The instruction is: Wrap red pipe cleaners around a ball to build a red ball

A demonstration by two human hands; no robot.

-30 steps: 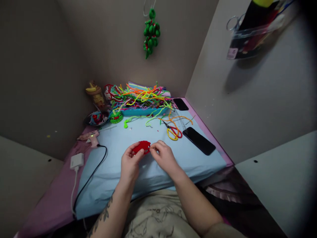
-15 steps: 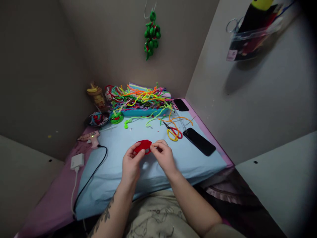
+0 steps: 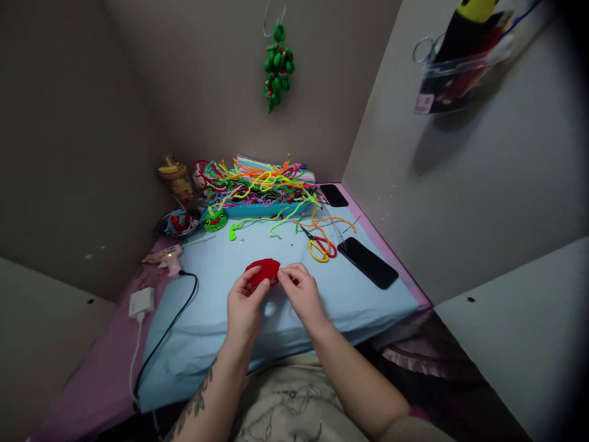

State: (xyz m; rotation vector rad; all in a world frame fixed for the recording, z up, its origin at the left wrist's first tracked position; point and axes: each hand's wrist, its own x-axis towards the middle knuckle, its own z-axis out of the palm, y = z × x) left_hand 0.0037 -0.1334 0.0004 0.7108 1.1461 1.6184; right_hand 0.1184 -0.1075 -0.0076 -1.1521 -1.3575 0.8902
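Note:
Above the blue cloth, a red fuzzy oval piece (image 3: 267, 269), which looks made of pipe cleaner, is held between both hands. My left hand (image 3: 245, 302) pinches its left side, thumb at the near edge and fingers on top. At the right edge, the thumb and index finger of my right hand (image 3: 301, 294) are closed on the piece's pointed tip. My fingers hide parts of its rim. Beyond my right hand lie scissors (image 3: 321, 247) with yellow and red handles.
A blue tray (image 3: 257, 211) heaped with pipe cleaners stands at the back, a green pipe-cleaner figure (image 3: 215, 219) beside it. Left are a pink glue gun (image 3: 171, 258), its black cord and a white adapter (image 3: 141, 302). A black phone (image 3: 368, 263) lies right.
The gap seen at the near side of the red piece has narrowed, and its right end now looks more pointed. Both hands keep their hold; the view has shifted slightly.

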